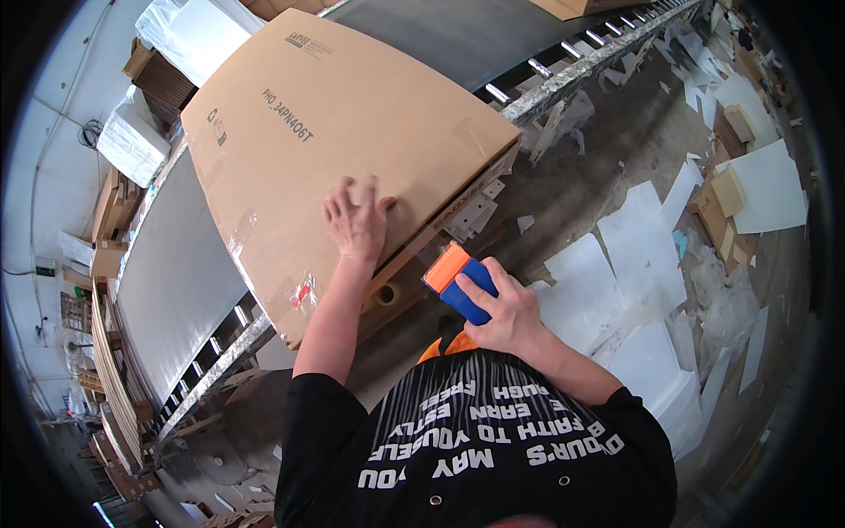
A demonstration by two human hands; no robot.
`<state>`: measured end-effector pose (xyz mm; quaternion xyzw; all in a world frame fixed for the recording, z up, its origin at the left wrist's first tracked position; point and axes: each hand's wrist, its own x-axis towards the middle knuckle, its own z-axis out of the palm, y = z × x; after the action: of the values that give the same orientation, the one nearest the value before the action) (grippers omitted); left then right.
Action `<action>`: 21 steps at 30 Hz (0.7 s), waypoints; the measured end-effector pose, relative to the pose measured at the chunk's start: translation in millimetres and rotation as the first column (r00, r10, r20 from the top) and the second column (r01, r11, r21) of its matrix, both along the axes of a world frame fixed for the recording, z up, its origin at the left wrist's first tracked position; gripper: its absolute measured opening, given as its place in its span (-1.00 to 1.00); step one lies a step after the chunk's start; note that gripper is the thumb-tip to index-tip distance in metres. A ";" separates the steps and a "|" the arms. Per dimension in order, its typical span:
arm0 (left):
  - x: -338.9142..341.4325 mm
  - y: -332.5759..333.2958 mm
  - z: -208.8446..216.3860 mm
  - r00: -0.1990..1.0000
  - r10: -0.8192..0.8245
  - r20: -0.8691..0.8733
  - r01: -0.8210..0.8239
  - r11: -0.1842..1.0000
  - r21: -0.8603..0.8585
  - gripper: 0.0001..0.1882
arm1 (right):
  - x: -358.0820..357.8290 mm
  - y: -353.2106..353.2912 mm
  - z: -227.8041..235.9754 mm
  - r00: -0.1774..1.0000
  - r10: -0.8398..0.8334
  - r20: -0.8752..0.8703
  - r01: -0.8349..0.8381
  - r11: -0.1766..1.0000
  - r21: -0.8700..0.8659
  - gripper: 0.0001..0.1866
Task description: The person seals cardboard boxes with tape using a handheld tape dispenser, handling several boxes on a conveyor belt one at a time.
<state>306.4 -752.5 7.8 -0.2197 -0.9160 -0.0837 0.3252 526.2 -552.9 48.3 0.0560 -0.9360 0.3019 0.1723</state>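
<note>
Box [352,106] lies flat on the conveyor [176,273], near corner toward me, right edge overhanging the rail [554,88]. Left hand [356,224]: nothing gripped, fingers spread, palm down at the top face near that edge; fingers blurred, so can't tell how hard it bears. Right hand [506,312]: wrapped round the blue-and-orange tool [451,280], thumb along its upper side, orange end just beside the right edge. I read it as a tape dispenser, and this as edge sealing. To do it well: brace the box with a flat left palm, set back from the strip's path so fingers stay clear of any cutter. Bring the tool in square to the seam, stick the lead end down first, pull at even tension, smooth it flat. Clear tape [304,295] at the near corner looks wrinkled, so worth pressing down. Don't lean on the overhang; box could shift. Watch footing: scraps [607,282] all over the floor [572,176].
</note>
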 end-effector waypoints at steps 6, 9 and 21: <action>-38.8 -24.3 8.4 0.682 0.005 0.732 -0.475 0.764 0.437 -0.74 | 15.7 -7.8 -0.4 1.000 -0.026 0.005 0.026 1.000 0.004 -0.26; -51.6 -34.5 26.7 0.842 0.084 0.532 -0.362 0.821 0.443 -0.79 | 19.1 -13.1 1.6 0.997 -0.029 0.069 0.029 1.000 -0.004 -0.27; 33.3 -11.4 -3.3 0.801 -0.161 0.576 0.348 0.909 -0.229 -0.26 | 43.0 -18.2 18.9 0.985 -0.084 0.151 0.075 0.995 0.065 -0.32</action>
<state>339.7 -763.9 4.6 -0.3594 -0.9325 -0.0351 -0.0039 569.1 -571.2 67.2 0.0003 -0.9565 0.2703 0.1101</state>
